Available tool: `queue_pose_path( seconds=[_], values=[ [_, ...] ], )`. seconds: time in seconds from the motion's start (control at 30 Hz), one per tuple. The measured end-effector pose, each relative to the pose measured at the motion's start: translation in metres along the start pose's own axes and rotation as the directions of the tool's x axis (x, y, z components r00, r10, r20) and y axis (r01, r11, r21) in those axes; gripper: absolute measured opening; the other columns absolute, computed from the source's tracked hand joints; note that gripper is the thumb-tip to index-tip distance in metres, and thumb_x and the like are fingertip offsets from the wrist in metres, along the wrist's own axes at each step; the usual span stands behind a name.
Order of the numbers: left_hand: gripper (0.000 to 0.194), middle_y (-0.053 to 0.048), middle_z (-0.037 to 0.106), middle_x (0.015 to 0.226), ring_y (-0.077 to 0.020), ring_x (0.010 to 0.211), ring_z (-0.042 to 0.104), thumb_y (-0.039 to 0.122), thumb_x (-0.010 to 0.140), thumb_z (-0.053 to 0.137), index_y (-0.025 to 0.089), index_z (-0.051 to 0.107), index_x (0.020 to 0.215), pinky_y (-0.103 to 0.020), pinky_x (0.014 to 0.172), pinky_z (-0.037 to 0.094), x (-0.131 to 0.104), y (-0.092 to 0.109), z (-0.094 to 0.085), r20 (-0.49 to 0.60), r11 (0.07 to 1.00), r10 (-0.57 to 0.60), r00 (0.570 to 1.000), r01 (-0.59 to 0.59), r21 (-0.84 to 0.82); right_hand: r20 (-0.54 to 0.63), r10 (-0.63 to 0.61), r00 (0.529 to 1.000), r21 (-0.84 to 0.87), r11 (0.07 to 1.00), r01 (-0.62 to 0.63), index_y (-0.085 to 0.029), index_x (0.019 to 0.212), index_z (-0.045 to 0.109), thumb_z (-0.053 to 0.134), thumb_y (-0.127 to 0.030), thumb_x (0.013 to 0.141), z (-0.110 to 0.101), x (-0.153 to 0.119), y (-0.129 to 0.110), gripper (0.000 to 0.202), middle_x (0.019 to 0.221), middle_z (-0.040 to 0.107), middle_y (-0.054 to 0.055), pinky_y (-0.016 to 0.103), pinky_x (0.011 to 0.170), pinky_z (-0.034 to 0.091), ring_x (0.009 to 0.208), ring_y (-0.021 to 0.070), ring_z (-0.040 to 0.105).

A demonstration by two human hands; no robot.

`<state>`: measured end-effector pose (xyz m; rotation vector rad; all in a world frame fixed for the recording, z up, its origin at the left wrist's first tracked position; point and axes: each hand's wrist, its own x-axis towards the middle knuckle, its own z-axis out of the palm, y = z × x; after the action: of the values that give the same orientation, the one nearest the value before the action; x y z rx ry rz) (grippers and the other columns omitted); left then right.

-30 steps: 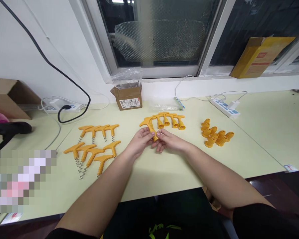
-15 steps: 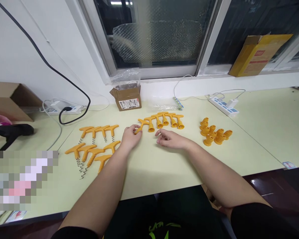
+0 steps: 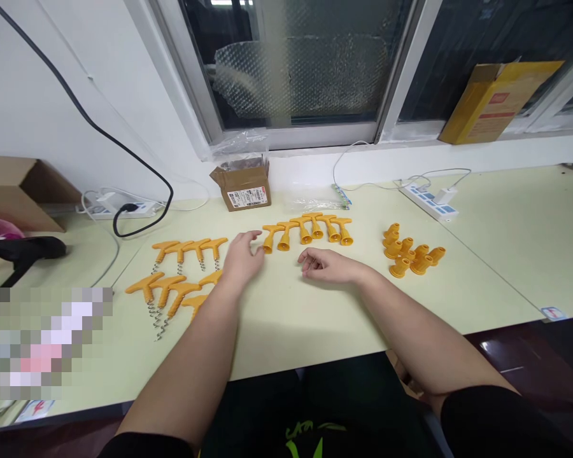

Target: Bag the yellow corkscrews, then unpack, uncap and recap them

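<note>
Beside a row of yellow corkscrews [image 3: 306,230] whose screws are covered by flared sleeves, my left hand [image 3: 242,257] is open, thumb and fingers apart. The leftmost covered corkscrew [image 3: 268,240] lies just right of its fingertips. My right hand [image 3: 328,264] rests on the table in front of the row, fingers loosely curled with nothing seen in them. To the left lie several yellow T-handled corkscrews [image 3: 181,291] with bare metal spirals; my left forearm hides part of some. A group of loose yellow sleeves [image 3: 421,262] stands to the right.
Behind the row are a small cardboard box [image 3: 247,191] and a clear plastic bag [image 3: 310,198]. Power strips stand at the right [image 3: 430,200] and the left [image 3: 143,208], with cables. A black cable [image 3: 95,127] hangs at the left. A yellow carton [image 3: 499,105] leans on the window.
My left hand has let go of the leftmost corkscrew and moved slightly left. That corkscrew now lies in line with the others, sleeve toward me. My right hand has barely moved.
</note>
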<state>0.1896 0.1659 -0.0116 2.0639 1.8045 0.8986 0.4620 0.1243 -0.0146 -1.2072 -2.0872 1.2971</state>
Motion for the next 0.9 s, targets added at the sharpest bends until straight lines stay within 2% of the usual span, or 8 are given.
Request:
queue_pose_path(
  seconds=[0.13, 0.2, 0.3, 0.53, 0.67, 0.73, 0.83, 0.9],
  values=[
    [0.035, -0.015, 0.064, 0.122, -0.0396, 0.126, 0.055, 0.021, 0.083, 0.061, 0.023, 0.071, 0.117, -0.056, 0.106, 0.046, 0.007, -0.015, -0.030, -0.158, 0.950, -0.212, 0.964, 0.242, 0.200, -0.019, 0.009, 1.000, 0.011, 1.000, -0.008, -0.022, 0.116, 0.062, 0.069, -0.030, 0.087, -0.003, 0.000, 0.001, 0.031, 0.106, 0.072, 0.005, 0.034, 0.085, 0.053, 0.095, 0.0192, 0.068],
    [0.041, -0.020, 0.061, 0.125, -0.0450, 0.126, 0.053, 0.024, 0.077, 0.068, 0.022, 0.070, 0.118, -0.060, 0.100, 0.047, 0.011, -0.026, -0.039, -0.139, 0.891, -0.333, 0.933, 0.359, 0.278, -0.034, 0.013, 0.999, 0.009, 1.000, -0.012, -0.022, 0.114, 0.063, 0.070, -0.029, 0.086, -0.004, 0.000, 0.002, 0.029, 0.103, 0.072, 0.004, 0.035, 0.086, 0.054, 0.095, 0.0197, 0.068],
    [0.051, -0.021, 0.058, 0.127, -0.0446, 0.116, 0.059, 0.021, 0.070, 0.072, 0.022, 0.068, 0.120, -0.059, 0.095, 0.050, 0.014, -0.039, -0.042, -0.050, 0.848, -0.426, 0.903, 0.418, 0.326, -0.069, 0.010, 0.998, -0.014, 1.000, -0.011, -0.022, 0.111, 0.064, 0.069, -0.030, 0.086, -0.007, -0.001, 0.003, 0.027, 0.102, 0.072, 0.004, 0.036, 0.086, 0.054, 0.094, 0.0202, 0.067],
    [0.057, -0.017, 0.056, 0.120, -0.0336, 0.094, 0.065, 0.002, 0.062, 0.064, 0.022, 0.067, 0.116, -0.050, 0.092, 0.051, 0.012, -0.037, -0.035, -0.004, 0.883, -0.409, 0.912, 0.397, 0.251, -0.124, -0.012, 0.992, -0.076, 0.997, 0.002, -0.021, 0.109, 0.065, 0.066, -0.030, 0.087, -0.012, -0.006, -0.002, 0.023, 0.094, 0.070, 0.003, 0.032, 0.079, 0.052, 0.086, 0.0186, 0.065],
    [0.046, -0.016, 0.054, 0.115, -0.0334, 0.097, 0.063, 0.003, 0.071, 0.061, 0.023, 0.067, 0.112, -0.052, 0.099, 0.049, 0.011, -0.029, -0.036, -0.031, 0.906, -0.393, 0.919, 0.393, 0.155, -0.141, -0.018, 0.990, -0.129, 0.992, 0.000, -0.021, 0.107, 0.066, 0.065, -0.030, 0.087, -0.018, -0.010, -0.004, 0.022, 0.090, 0.069, 0.002, 0.030, 0.074, 0.049, 0.081, 0.0176, 0.064],
    [0.039, -0.014, 0.054, 0.109, -0.0345, 0.103, 0.062, 0.005, 0.074, 0.061, 0.023, 0.066, 0.108, -0.055, 0.103, 0.047, 0.012, -0.027, -0.037, -0.082, 0.929, -0.347, 0.934, 0.355, 0.105, -0.197, -0.043, 0.979, -0.124, 0.992, 0.019, -0.021, 0.106, 0.067, 0.064, -0.033, 0.087, -0.024, -0.012, -0.004, 0.022, 0.087, 0.068, 0.001, 0.030, 0.072, 0.048, 0.078, 0.0172, 0.063],
    [0.032, -0.010, 0.055, 0.102, -0.0319, 0.103, 0.062, 0.007, 0.078, 0.058, 0.023, 0.063, 0.106, -0.054, 0.101, 0.049, 0.014, -0.026, -0.032, -0.156, 0.970, -0.242, 0.958, 0.244, -0.011, -0.403, -0.063, 0.913, -0.147, 0.989, 0.003, -0.021, 0.100, 0.068, 0.063, -0.036, 0.087, -0.039, -0.019, -0.002, 0.020, 0.083, 0.067, 0.001, 0.030, 0.069, 0.047, 0.074, 0.0170, 0.061],
    [0.031, -0.008, 0.055, 0.104, -0.0258, 0.090, 0.065, 0.008, 0.081, 0.054, 0.023, 0.060, 0.109, -0.048, 0.091, 0.055, 0.014, -0.022, -0.025, -0.149, 0.970, -0.191, 0.970, 0.164, -0.178, -0.586, -0.039, 0.809, -0.194, 0.977, -0.093, -0.022, 0.095, 0.068, 0.063, -0.036, 0.086, -0.053, -0.027, 0.001, 0.018, 0.084, 0.069, 0.002, 0.031, 0.068, 0.045, 0.071, 0.0171, 0.059]
  ],
)
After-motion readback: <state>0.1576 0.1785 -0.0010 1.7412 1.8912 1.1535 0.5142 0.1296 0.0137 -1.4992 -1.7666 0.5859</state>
